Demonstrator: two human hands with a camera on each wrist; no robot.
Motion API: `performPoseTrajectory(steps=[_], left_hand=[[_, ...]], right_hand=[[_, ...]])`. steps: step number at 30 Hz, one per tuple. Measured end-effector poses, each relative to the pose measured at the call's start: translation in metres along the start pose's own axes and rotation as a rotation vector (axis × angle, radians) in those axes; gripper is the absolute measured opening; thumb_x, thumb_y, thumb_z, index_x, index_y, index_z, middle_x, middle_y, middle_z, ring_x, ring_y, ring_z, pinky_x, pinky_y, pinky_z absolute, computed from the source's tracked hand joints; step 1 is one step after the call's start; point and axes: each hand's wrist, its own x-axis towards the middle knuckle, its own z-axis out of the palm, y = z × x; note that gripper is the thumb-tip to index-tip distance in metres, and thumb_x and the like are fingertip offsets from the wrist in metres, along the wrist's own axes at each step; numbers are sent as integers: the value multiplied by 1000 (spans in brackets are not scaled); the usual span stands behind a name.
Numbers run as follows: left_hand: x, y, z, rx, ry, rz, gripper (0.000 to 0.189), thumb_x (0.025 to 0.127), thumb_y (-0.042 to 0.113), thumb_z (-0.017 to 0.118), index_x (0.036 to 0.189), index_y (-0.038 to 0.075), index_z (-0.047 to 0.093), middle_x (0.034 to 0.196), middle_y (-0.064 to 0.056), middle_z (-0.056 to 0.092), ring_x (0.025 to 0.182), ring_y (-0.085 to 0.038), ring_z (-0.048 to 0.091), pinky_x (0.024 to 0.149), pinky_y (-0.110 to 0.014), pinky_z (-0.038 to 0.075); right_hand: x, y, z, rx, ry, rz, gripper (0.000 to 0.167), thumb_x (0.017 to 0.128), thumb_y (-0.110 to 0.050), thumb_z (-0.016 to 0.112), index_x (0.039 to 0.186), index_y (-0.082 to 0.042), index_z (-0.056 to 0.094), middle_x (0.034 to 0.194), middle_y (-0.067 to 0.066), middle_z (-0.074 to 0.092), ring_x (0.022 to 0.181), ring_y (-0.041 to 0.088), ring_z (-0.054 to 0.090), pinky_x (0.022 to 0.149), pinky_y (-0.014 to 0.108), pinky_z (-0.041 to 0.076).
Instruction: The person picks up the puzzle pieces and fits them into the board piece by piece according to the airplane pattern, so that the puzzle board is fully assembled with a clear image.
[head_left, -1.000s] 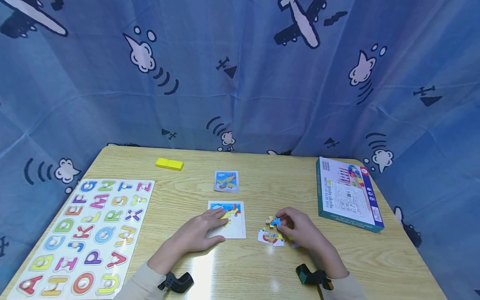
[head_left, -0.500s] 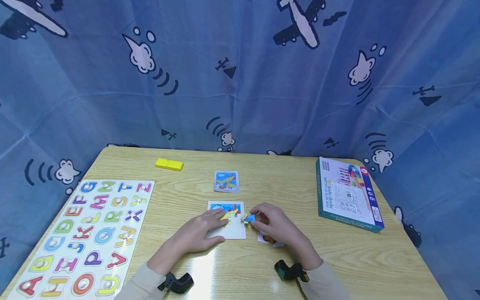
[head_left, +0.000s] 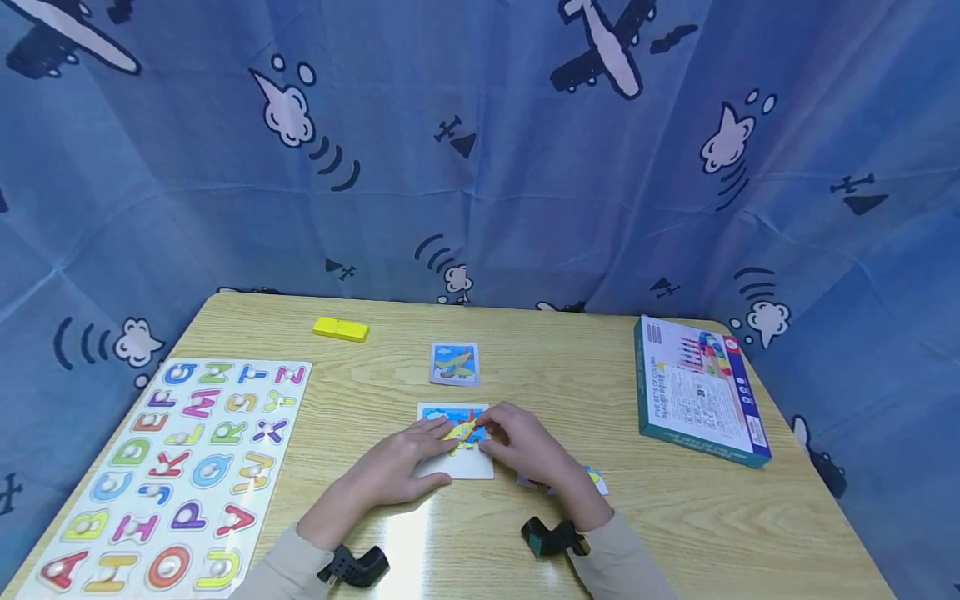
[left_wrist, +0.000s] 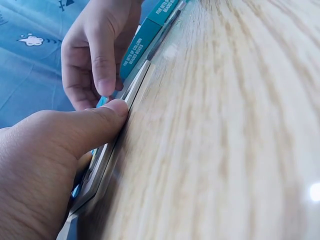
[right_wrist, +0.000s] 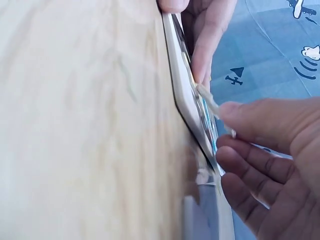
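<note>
Here, a person's left hand point(head_left: 405, 460) lies with fingers extended across the puzzle board point(head_left: 474, 469), its thumb at the near left corner. The right hand point(head_left: 527, 443) pinches a puzzle piece point(right_wrist: 208, 101) between thumb and finger at the board's right side; the right wrist view shows it tilted, though whether it touches the board cannot be told. The two hands are close together but apart. The board lies flat on the wooden table point(head_left: 390, 367), its far part filled with yellow, blue and red pieces, the near part white. Loose pieces point(head_left: 597, 479) lie right of it, partly hidden by the right forearm. Beyond the board sits a small airplane card point(head_left: 454, 364); farther left lies a yellow block point(head_left: 341, 328). A letter board point(head_left: 213, 500) lies at the left, a teal-edged box point(head_left: 701, 392) at the right.
</note>
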Motion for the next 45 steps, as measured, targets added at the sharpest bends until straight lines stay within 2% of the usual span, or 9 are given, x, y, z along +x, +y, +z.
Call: performPoseTrajectory(steps=[13,24,35,41,45], left_hand=[[0,1,-1,7,1,3,53,89,45,60,131,13,59,143,-5,48,136,-22,41,112,-37,36],[0,2,-1,41,-15,0,55,90,47,58,135,14,55,146,-5,45,136,-23,40,111,-37,37],[0,2,-1,82,-5,23,54,91,46,58,134,13,55,145,-6,46,135,-23,42,111,-37,39],[0,1,0,62,-1,16,55,90,47,58,135,14,55,146,-6,46,136,-23,41,111,-38,38],[-1,-2,3,23,1,-2,55,90,48,58,135,15,55,147,-4,44,137,-22,39,113,-38,36]], right_hand=[[2,-4,4,-97,-2,-16,21,87,-15,68,107,-8,67,90,-4,56,76,9,48,64,20,44],[2,-4,6,-188,-16,-22,22,87,-18,68,107,-8,68,100,-1,57,82,9,48,70,25,47],[2,-8,9,-188,27,20,22,84,-14,72,105,-9,65,102,0,56,88,12,49,77,29,50],[1,-8,10,-196,28,15,13,84,-13,71,96,-11,68,98,-2,55,87,11,47,75,28,49],[1,-8,9,-205,23,9,12,84,-13,70,96,-11,68,97,-3,54,86,11,47,75,28,48]])
